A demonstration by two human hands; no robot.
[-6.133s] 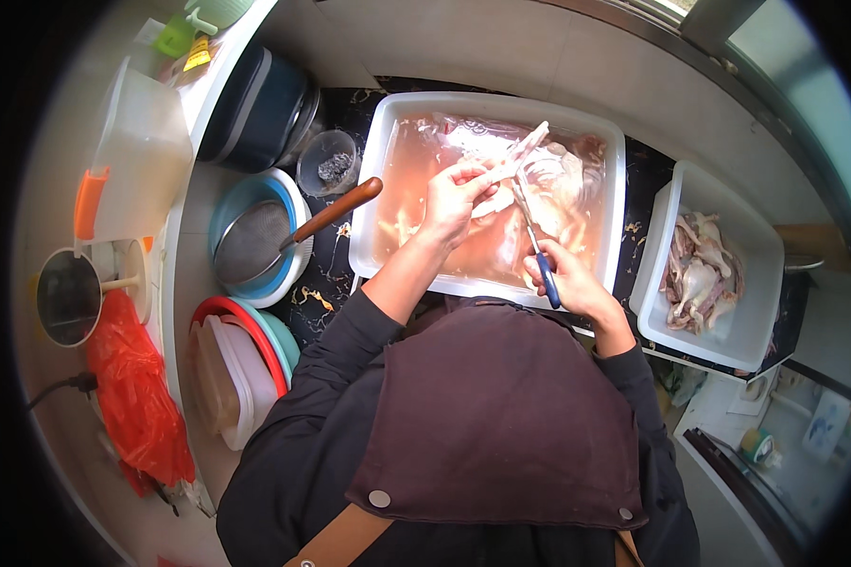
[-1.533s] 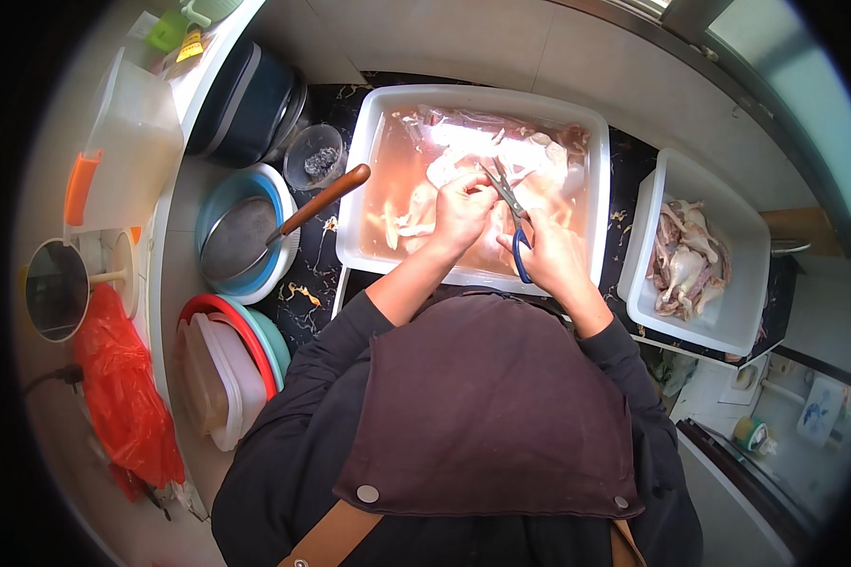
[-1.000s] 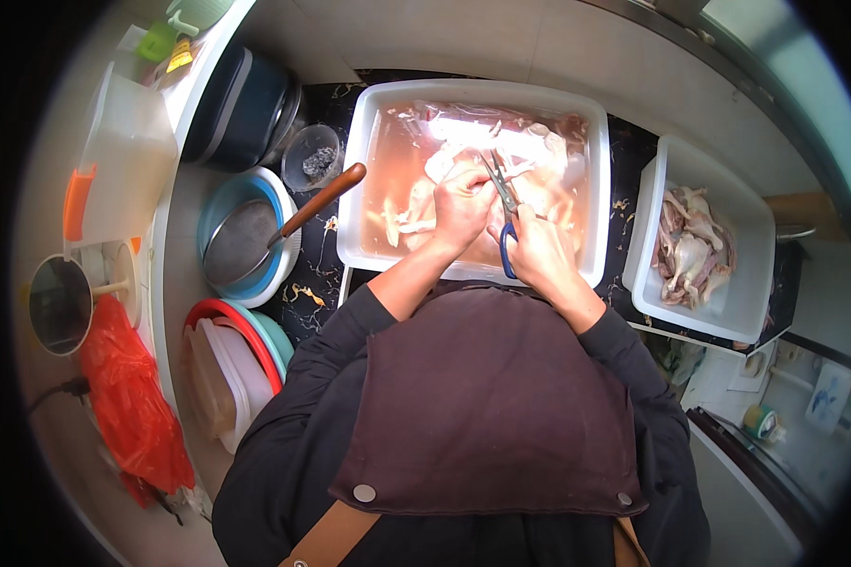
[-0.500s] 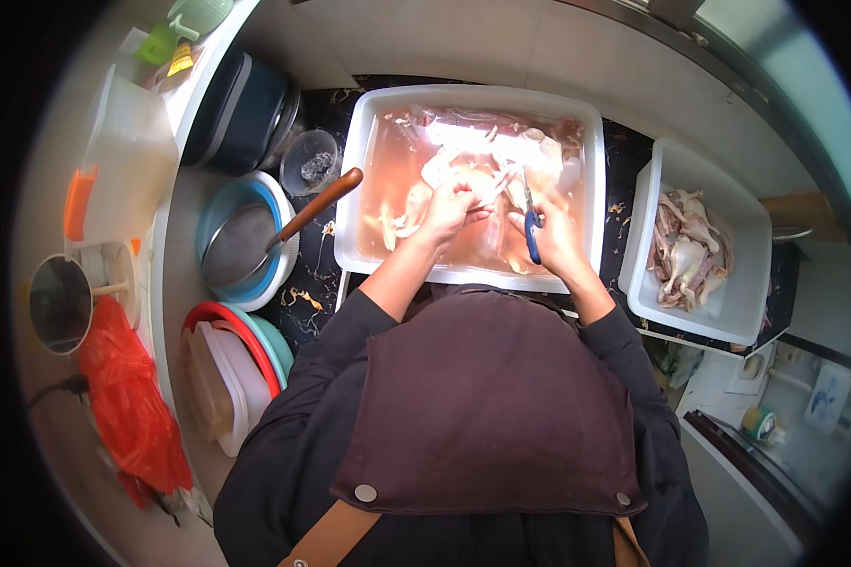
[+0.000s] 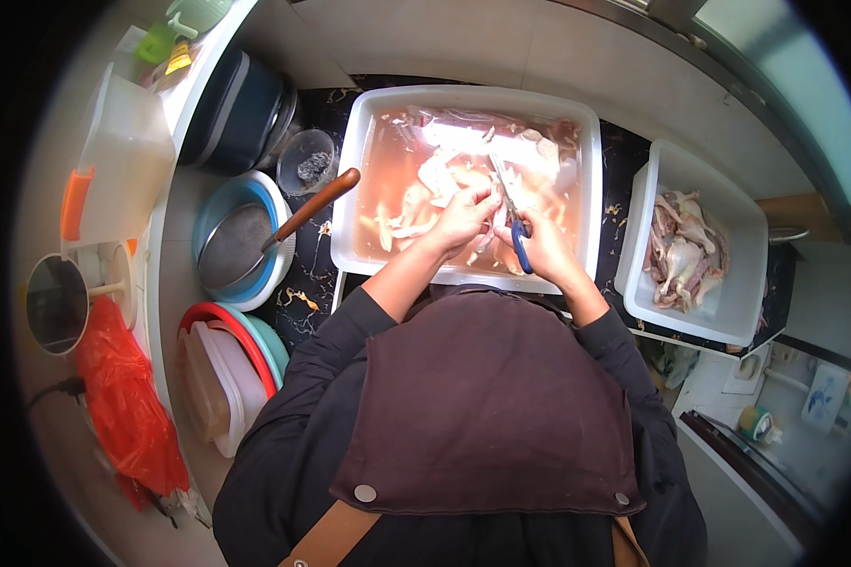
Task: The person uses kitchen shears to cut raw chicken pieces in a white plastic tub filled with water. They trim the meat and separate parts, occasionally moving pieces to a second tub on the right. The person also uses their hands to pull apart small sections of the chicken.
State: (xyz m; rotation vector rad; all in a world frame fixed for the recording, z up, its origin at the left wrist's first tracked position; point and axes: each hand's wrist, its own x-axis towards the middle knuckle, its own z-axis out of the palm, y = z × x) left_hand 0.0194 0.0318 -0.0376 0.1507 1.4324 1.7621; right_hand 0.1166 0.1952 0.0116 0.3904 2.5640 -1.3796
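Head view looks straight down on a person in a dark top and brown apron [image 5: 487, 406] bent over a black marbled counter [image 5: 307, 283]. Largest on that counter is a white rectangular tub [image 5: 355, 189] of pinkish water with pale poultry pieces floating in it. Just to its right, close but apart, stands a smaller white tub [image 5: 738, 326] heaped with trimmed poultry parts [image 5: 683, 250].

Left of the big tub sits a blue-rimmed basin [image 5: 213, 203] with a metal strainer [image 5: 234, 248] in it, its wooden handle slanting up against the big tub's left wall. Below it lie stacked red and teal bowls [image 5: 255, 345], and at far left an orange plastic bag [image 5: 123, 397].

Both hands work over the near half of the big tub. The left hand [image 5: 461, 219] is curled, pinching a pale poultry piece [image 5: 440, 180] just above the water. The right hand [image 5: 544, 250] is wrapped around blue-handled scissors [image 5: 511, 213], whose blades point up and away to meet that piece beside the left fingertips. Whether the blades are parted I cannot tell.
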